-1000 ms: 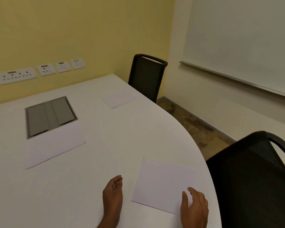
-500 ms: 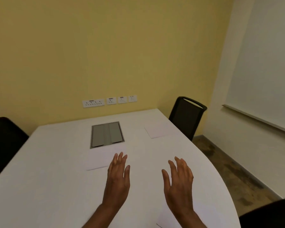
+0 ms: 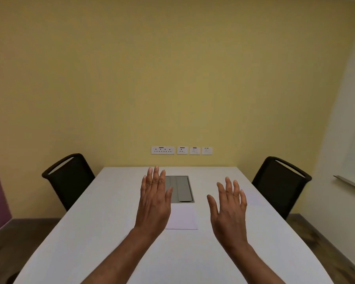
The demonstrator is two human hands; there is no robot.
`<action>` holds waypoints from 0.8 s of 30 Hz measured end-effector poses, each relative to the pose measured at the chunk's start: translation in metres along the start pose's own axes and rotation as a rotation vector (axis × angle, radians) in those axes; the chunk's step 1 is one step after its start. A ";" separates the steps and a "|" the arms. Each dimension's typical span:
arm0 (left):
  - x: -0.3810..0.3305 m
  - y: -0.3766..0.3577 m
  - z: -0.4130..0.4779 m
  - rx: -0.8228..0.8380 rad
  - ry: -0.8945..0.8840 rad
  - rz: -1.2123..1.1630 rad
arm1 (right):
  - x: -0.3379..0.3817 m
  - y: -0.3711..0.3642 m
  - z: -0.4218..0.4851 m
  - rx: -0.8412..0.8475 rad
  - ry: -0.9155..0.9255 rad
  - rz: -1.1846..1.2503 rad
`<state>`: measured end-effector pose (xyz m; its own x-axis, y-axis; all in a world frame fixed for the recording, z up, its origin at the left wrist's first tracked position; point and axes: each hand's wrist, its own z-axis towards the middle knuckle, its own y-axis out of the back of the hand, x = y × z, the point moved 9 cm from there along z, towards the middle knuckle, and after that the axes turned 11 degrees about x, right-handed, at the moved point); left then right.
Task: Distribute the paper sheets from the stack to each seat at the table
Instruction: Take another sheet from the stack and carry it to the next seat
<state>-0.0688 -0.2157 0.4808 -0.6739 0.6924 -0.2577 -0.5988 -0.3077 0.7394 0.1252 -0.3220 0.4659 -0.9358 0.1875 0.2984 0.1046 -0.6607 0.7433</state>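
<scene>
Grips released: left hand (image 3: 154,203) hides paper stack (image 3: 182,219) edge, right hand (image 3: 228,212) beside; hatch (image 3: 180,188) behind.

I see a small office meeting room: a long white table (image 3: 103,222) runs up the lower centre, with a black chair (image 3: 70,177) at centre left and a second chair (image 3: 279,181) at centre right. A grey cable hatch (image 3: 182,188) sits in the tabletop, sockets (image 3: 162,150) line the yellow wall (image 3: 172,78) above, and a whiteboard ledge (image 3: 350,183) shows at the right edge.
</scene>
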 end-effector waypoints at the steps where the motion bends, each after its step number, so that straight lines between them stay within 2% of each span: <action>1: 0.009 0.004 0.003 -0.003 0.007 0.011 | 0.011 -0.004 0.005 -0.001 0.012 0.003; 14: 0.076 0.009 0.006 -0.031 0.041 0.178 | 0.081 -0.069 0.048 0.078 0.176 0.010; 24: 0.100 -0.040 -0.007 0.025 0.220 0.181 | 0.024 -0.111 0.070 0.178 0.165 0.093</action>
<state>-0.1155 -0.1386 0.4214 -0.8482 0.4687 -0.2467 -0.4512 -0.3954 0.8001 0.1143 -0.1931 0.4323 -0.9601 0.0009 0.2795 0.2368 -0.5289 0.8150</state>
